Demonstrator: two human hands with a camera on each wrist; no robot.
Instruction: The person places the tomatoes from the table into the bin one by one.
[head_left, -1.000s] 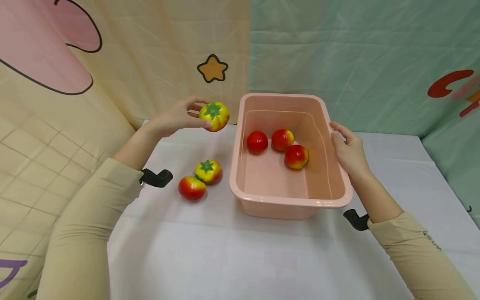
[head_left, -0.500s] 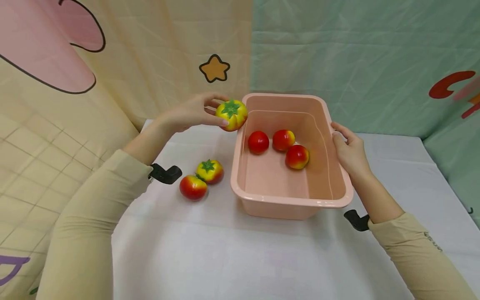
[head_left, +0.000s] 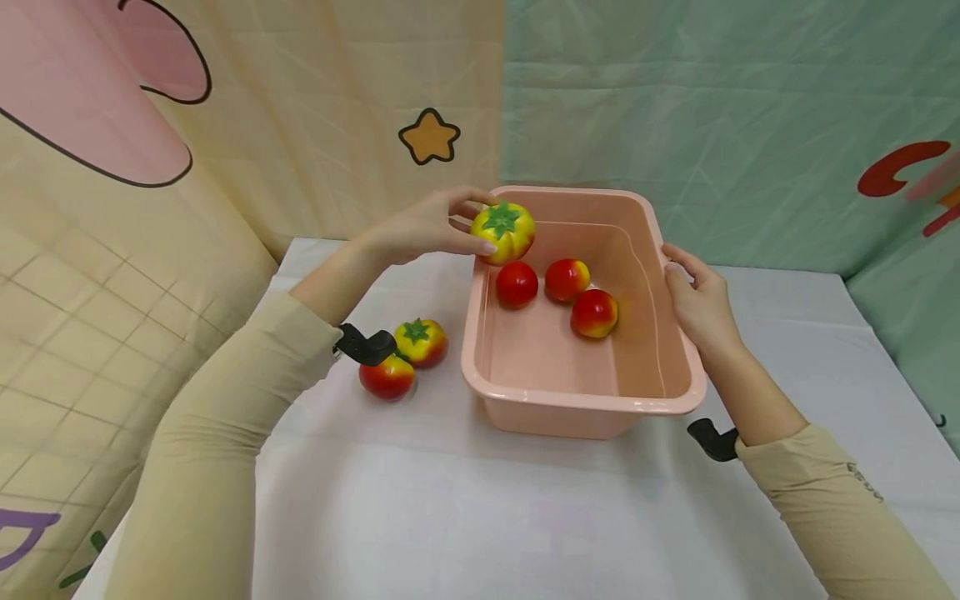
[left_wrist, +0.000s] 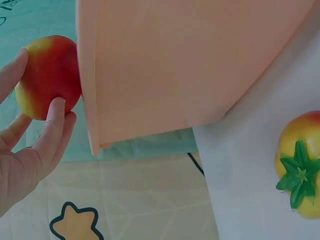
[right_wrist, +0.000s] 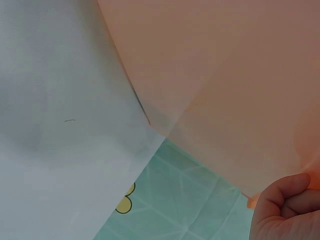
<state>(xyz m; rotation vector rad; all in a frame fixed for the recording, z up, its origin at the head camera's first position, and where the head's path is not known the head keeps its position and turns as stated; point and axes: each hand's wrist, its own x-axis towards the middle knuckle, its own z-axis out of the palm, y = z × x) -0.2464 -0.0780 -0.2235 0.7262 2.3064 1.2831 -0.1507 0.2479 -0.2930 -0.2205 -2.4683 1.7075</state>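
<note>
Holding a round, yellow-red, green-capped fruit (head_left: 510, 240) in the left hand (head_left: 438, 227) over the left rim of a pink plastic tub (head_left: 577, 402) and gripping its right rim with the right hand (head_left: 701, 302), best lowered gently, not dropped.

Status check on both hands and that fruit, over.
Left hand grips yellow-red fruit at left rim of pink basin. Right hand holds basin's right rim. Three fruits inside; nothing seen blocking the opening.

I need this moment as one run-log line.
left hand: holds fruit at rim of pink bin | right hand: grips rim | in bin: three fruits | on table: two fruits
</note>
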